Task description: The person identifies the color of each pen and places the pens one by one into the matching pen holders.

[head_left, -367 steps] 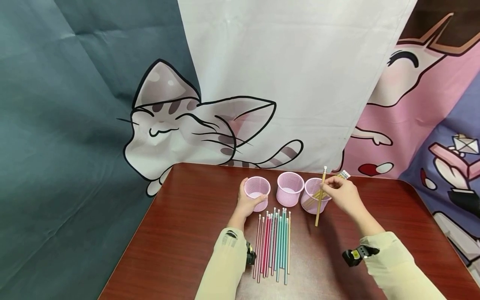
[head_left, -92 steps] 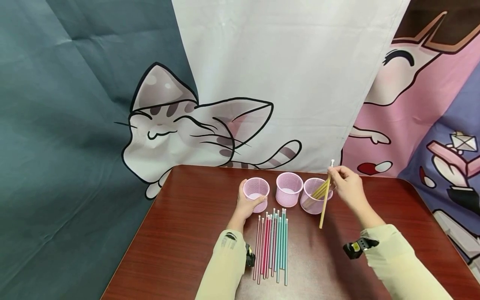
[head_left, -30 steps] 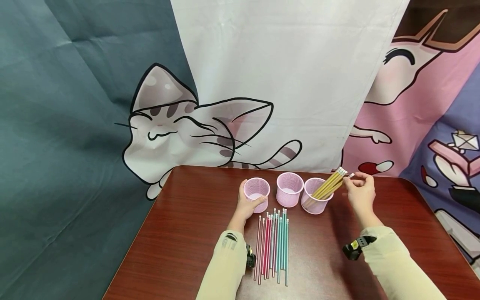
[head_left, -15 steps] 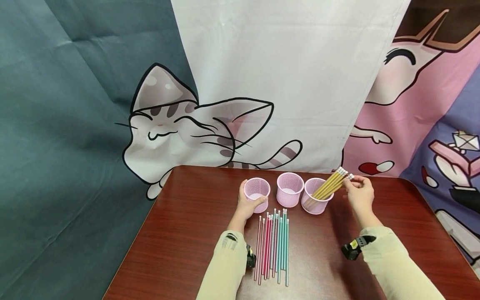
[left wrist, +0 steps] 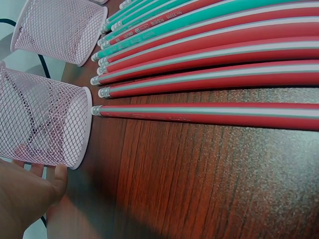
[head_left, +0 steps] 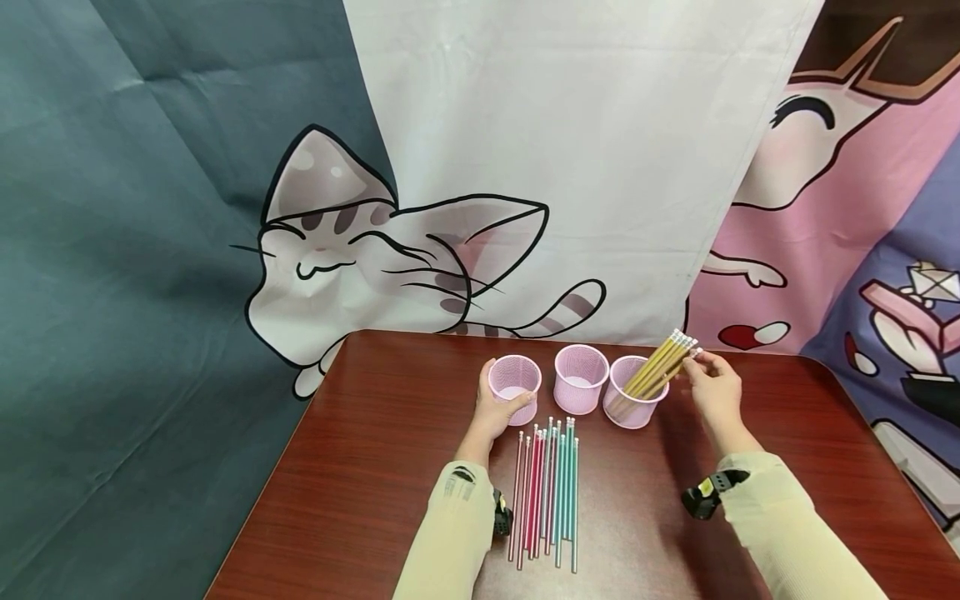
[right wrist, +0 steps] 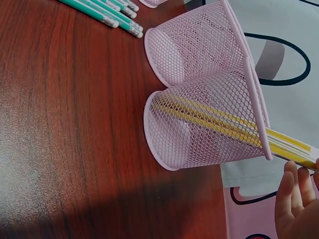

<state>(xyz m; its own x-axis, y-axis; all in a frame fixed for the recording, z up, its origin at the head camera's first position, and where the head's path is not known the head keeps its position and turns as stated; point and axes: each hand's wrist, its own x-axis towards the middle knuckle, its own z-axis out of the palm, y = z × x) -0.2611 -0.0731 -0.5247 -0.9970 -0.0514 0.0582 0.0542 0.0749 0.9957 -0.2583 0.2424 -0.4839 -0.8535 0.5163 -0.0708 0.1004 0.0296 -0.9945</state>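
Note:
My left hand (head_left: 491, 412) holds the leftmost pink mesh pencil cup (head_left: 515, 371), thumb across its near side. In the left wrist view, that cup (left wrist: 75, 134) is upright with nothing visible in it. Several yellow pencils (head_left: 654, 369) lean to the right in the rightmost mesh cup (head_left: 632, 417), white eraser ends up. Beside those ends, my right hand (head_left: 716, 392) pinches a yellow pencil near its top. The right wrist view shows the pencils (right wrist: 214, 122) through the mesh, with my fingertips (right wrist: 303, 174) at their upper ends.
Between the two outer cups stands a third pink mesh cup (head_left: 576, 403). Red pencils (head_left: 533, 487) and teal pencils (head_left: 563, 483) lie side by side on the brown table (head_left: 360, 467) in front of the cups. A printed cloth (head_left: 585, 167) hangs behind the table.
The yellow pencil my right hand held outside the rightmost cup now stands in it with the others. My right hand has lately shifted slightly left. The left hand has stayed on its cup.

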